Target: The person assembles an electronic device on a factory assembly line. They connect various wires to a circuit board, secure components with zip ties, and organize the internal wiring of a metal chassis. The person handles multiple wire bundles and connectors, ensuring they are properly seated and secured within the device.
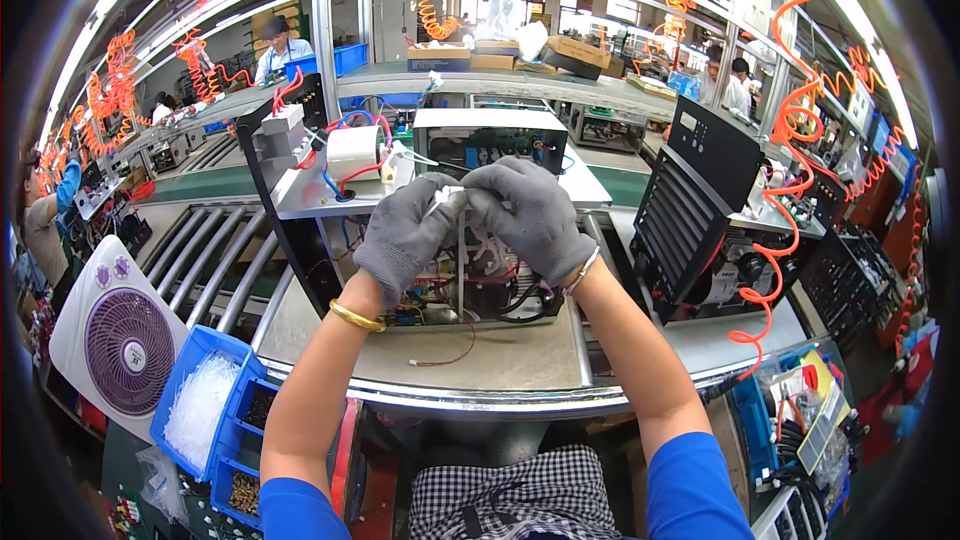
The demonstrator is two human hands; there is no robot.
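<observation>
Both my hands wear grey knit gloves and meet in front of an open-framed electrical machine (490, 122). My left hand (408, 230) is closed, with a small white plastic piece (443, 200) between thumb and forefinger. Right beside it my right hand (530, 215) is closed too, fingers curled toward that piece; what its fingertips grip is hidden. Below the hands are the machine's wires and a circuit board (408, 314). A white cylinder (355, 153) with red and blue wires sits to the left on the machine's metal shelf. A thin brown lead (450, 360) lies on the worktop.
A roller conveyor (215, 255) runs left. Near it stand a white fan (125, 340) and blue bins (243, 410) of white plastic strips and small parts. At right are another black-panelled machine (680, 220), a coiled orange hose (775, 250) and a blue tool bin (757, 420). Other people work farther back.
</observation>
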